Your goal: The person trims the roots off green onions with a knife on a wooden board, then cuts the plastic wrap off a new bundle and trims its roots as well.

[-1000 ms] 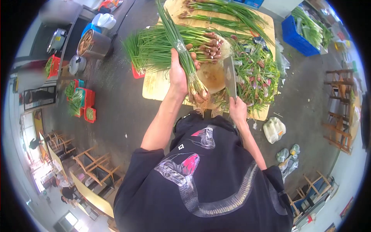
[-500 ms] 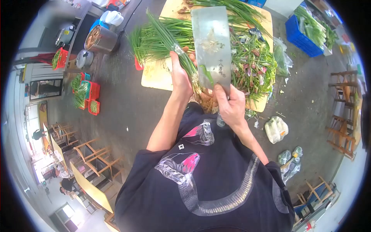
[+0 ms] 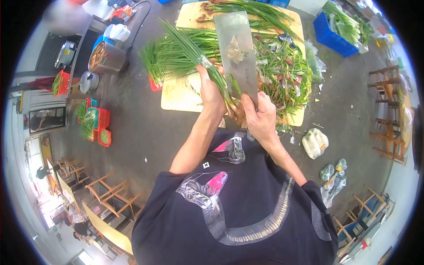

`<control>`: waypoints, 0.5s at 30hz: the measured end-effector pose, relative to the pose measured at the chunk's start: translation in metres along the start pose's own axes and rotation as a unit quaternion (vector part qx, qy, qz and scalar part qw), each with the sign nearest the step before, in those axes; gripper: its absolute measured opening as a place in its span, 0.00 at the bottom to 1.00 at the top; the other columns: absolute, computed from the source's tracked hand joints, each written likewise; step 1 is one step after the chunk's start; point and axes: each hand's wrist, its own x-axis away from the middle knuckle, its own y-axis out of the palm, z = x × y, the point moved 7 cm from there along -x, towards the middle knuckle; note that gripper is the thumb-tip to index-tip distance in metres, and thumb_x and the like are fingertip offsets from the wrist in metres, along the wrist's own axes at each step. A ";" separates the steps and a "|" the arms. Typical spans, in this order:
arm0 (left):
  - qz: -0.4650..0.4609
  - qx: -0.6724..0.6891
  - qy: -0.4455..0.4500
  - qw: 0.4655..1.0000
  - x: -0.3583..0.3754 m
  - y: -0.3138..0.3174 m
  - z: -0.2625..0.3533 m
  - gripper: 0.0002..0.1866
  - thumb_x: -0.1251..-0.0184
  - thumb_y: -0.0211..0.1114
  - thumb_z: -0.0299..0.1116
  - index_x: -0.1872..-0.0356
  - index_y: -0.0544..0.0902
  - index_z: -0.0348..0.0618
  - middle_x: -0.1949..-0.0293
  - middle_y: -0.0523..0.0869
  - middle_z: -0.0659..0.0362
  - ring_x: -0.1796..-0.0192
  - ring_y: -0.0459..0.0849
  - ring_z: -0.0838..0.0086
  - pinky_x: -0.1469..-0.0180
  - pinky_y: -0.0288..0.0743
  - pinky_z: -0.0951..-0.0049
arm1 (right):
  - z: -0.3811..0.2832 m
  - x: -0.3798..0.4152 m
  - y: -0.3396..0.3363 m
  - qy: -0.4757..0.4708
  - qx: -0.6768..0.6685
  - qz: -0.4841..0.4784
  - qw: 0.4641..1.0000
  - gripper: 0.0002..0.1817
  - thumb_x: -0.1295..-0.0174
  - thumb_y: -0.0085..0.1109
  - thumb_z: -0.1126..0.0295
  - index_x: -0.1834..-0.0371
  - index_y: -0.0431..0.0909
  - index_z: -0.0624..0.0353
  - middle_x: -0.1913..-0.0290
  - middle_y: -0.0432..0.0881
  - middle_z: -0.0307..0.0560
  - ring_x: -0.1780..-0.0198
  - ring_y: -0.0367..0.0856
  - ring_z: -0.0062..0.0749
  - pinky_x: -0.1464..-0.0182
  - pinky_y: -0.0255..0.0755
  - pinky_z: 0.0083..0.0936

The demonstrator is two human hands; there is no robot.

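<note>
My left hand is closed round a bunch of scallions, their green tops pointing up and left and their roots down beside my right hand. A clear band wraps the stalks. My right hand grips a cleaver, its broad blade upright with plant scraps stuck to it. A green leaf lies along the blade's edge near my right thumb. Behind both hands is a wooden board bearing more scallions and a heap of trimmed leaves and peelings.
A blue crate of greens stands at the upper right. White and clear bags lie on the floor to my right. Red baskets of vegetables and a metal pot are at the left. Wooden chairs stand lower left.
The cleaver has turned so its blade looks narrower, and my right hand has shifted slightly left. The scallion roots now sit closer to my right hand. The view has shifted a little.
</note>
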 end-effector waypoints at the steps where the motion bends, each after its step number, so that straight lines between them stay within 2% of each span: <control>1: -0.011 -0.008 -0.005 1.000 -0.004 0.002 0.000 0.35 0.09 0.29 0.64 0.31 0.73 0.47 0.53 0.83 0.59 0.51 0.83 0.69 0.44 0.81 0.63 | 0.000 -0.001 0.002 -0.010 0.018 0.007 1.000 0.08 0.24 0.66 0.68 0.60 0.87 0.61 0.69 0.85 0.50 0.63 0.81 0.47 0.58 0.72 0.42; 3: -0.035 -0.056 -0.020 0.998 -0.003 0.007 0.003 0.40 0.10 0.21 0.65 0.27 0.72 0.46 0.36 0.87 0.47 0.33 0.87 0.55 0.29 0.84 0.48 | -0.002 -0.006 0.006 -0.011 0.041 0.009 0.999 0.09 0.23 0.66 0.67 0.61 0.87 0.60 0.70 0.84 0.50 0.64 0.80 0.46 0.57 0.71 0.41; 6: -0.013 -0.062 -0.033 0.997 0.006 0.013 0.010 0.40 0.10 0.21 0.65 0.27 0.71 0.46 0.35 0.87 0.47 0.32 0.87 0.55 0.29 0.84 0.49 | -0.003 -0.014 0.013 0.005 0.052 -0.002 0.999 0.10 0.23 0.65 0.65 0.62 0.86 0.59 0.72 0.82 0.49 0.65 0.79 0.47 0.57 0.70 0.41; 9: -0.036 -0.008 -0.051 0.998 0.007 0.015 0.003 0.38 0.10 0.22 0.64 0.30 0.73 0.48 0.35 0.87 0.47 0.34 0.88 0.56 0.31 0.85 0.49 | -0.004 -0.018 0.019 0.023 0.046 -0.002 0.999 0.12 0.22 0.65 0.64 0.62 0.86 0.60 0.73 0.81 0.50 0.66 0.78 0.48 0.59 0.71 0.42; 12: -0.022 0.076 -0.030 0.996 -0.006 0.010 0.003 0.35 0.09 0.27 0.64 0.34 0.75 0.49 0.44 0.90 0.51 0.41 0.91 0.57 0.34 0.86 0.49 | -0.004 -0.030 0.011 0.056 0.032 0.006 0.998 0.12 0.22 0.66 0.64 0.62 0.86 0.61 0.72 0.81 0.51 0.67 0.78 0.48 0.61 0.71 0.43; 13: 0.019 0.047 -0.025 0.998 -0.010 -0.004 0.007 0.32 0.08 0.32 0.63 0.37 0.76 0.49 0.56 0.89 0.56 0.50 0.90 0.61 0.40 0.87 0.52 | -0.006 -0.028 0.007 0.057 0.031 0.018 0.998 0.12 0.22 0.66 0.65 0.61 0.86 0.62 0.72 0.81 0.52 0.67 0.78 0.48 0.61 0.71 0.42; 14: 0.018 0.064 -0.035 0.997 -0.008 -0.010 0.004 0.30 0.08 0.34 0.63 0.37 0.75 0.49 0.58 0.86 0.59 0.53 0.87 0.66 0.46 0.85 0.58 | -0.006 -0.024 0.003 0.061 0.029 0.028 0.997 0.12 0.22 0.66 0.65 0.61 0.86 0.62 0.72 0.81 0.52 0.67 0.78 0.48 0.62 0.71 0.42; 15: 0.014 0.081 -0.043 0.996 -0.004 -0.002 0.010 0.29 0.08 0.37 0.63 0.36 0.75 0.50 0.60 0.84 0.61 0.56 0.85 0.70 0.52 0.83 0.64 | 0.000 -0.023 0.001 0.072 0.022 0.026 0.997 0.12 0.20 0.65 0.66 0.61 0.85 0.63 0.74 0.81 0.47 0.71 0.77 0.35 0.65 0.70 0.35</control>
